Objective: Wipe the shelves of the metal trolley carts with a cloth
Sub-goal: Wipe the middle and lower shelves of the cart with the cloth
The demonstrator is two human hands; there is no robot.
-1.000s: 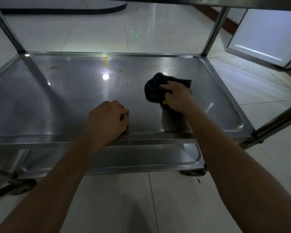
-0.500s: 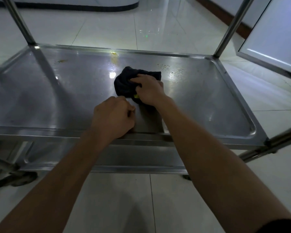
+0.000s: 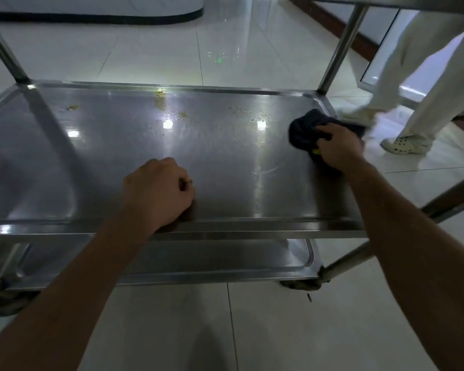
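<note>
A stainless steel trolley's middle shelf [image 3: 97, 167] fills the view, with yellowish stains [image 3: 160, 99] and crumbs [image 3: 263, 115] along its far side. My right hand [image 3: 338, 147] presses a dark bunched cloth [image 3: 304, 129] onto the shelf at its far right edge, near the right rear post [image 3: 340, 46]. My left hand [image 3: 158, 194] is a closed fist resting on the shelf's near rim, around its middle. A lower shelf [image 3: 212, 261] shows beneath.
Another person in white trousers [image 3: 418, 76] and white shoes [image 3: 405, 144] stands on the tiled floor just beyond the trolley's right side. A left rear post [image 3: 3, 49] rises at the far left. A caster wheel [image 3: 300, 285] sits at the near right corner.
My right hand has swept the cloth from the shelf's middle to its far right edge. A person's legs have come into view at the right. The left fist stays on the rim.
</note>
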